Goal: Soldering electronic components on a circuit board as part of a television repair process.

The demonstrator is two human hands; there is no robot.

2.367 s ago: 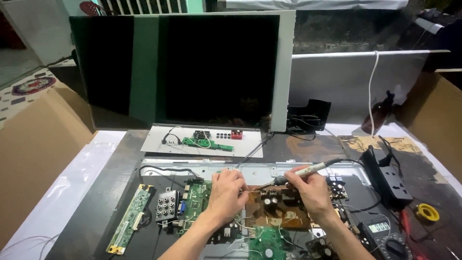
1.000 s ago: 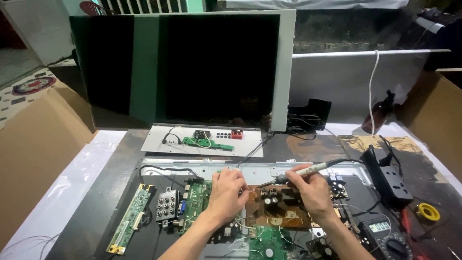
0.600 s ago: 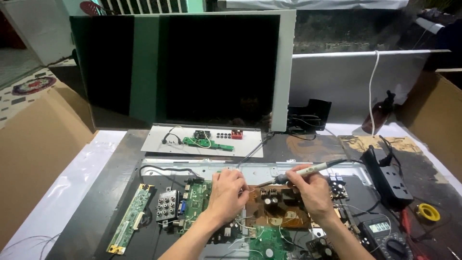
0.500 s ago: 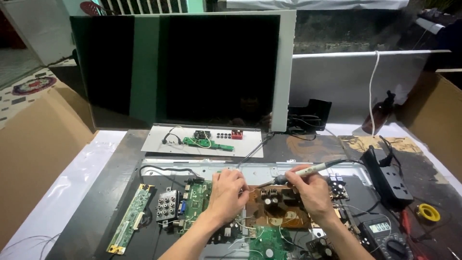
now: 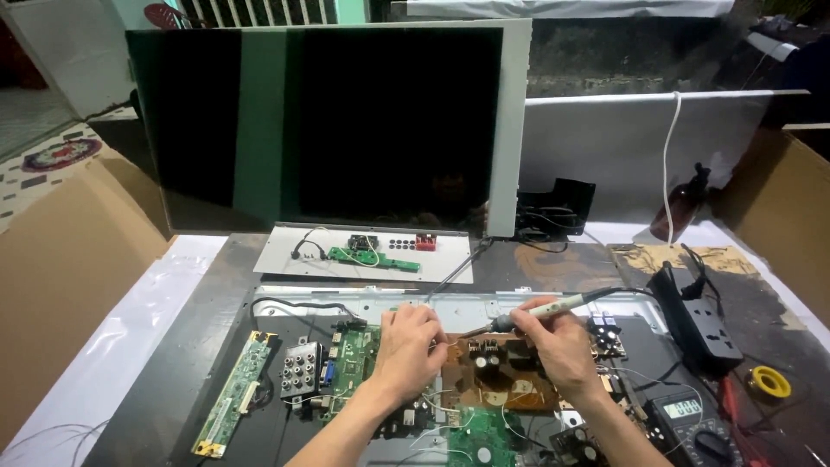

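at the grip: right hand (image 5: 558, 346) is wrapped around the handle of a soldering iron (image 5: 536, 313), fingers pressed together on it like holding a pen.
iron axis: long axis runs from upper right, where the dark cord leaves the handle, down to lower left, where the tip ends just left of the right hand's knuckles.
tip side: tip points toward the left hand (image 5: 411, 350) and comes down close to the upper left edge of the brown power board (image 5: 497, 385); whether it touches the board cannot be told.
left hand: fingers curled together and pinching what looks like a thin solder wire (image 5: 448, 343), too fine to be sure; this hand rests just left of the iron tip, nearer to it than the right palm is.
between the hands: a narrow gap holds the tip and the wire end, close together over the board edge.
left of the left hand: green main board (image 5: 353, 363) with a grey connector block, and further out a long narrow green strip board (image 5: 233, 402).
right of the right hand: black power strip (image 5: 696, 316), a multimeter (image 5: 692, 419) below it, and a yellow solder spool (image 5: 769, 381) well apart.
beyond both hands: upright flat screen panel (image 5: 320, 125) behind a white tray with small parts (image 5: 372, 252).
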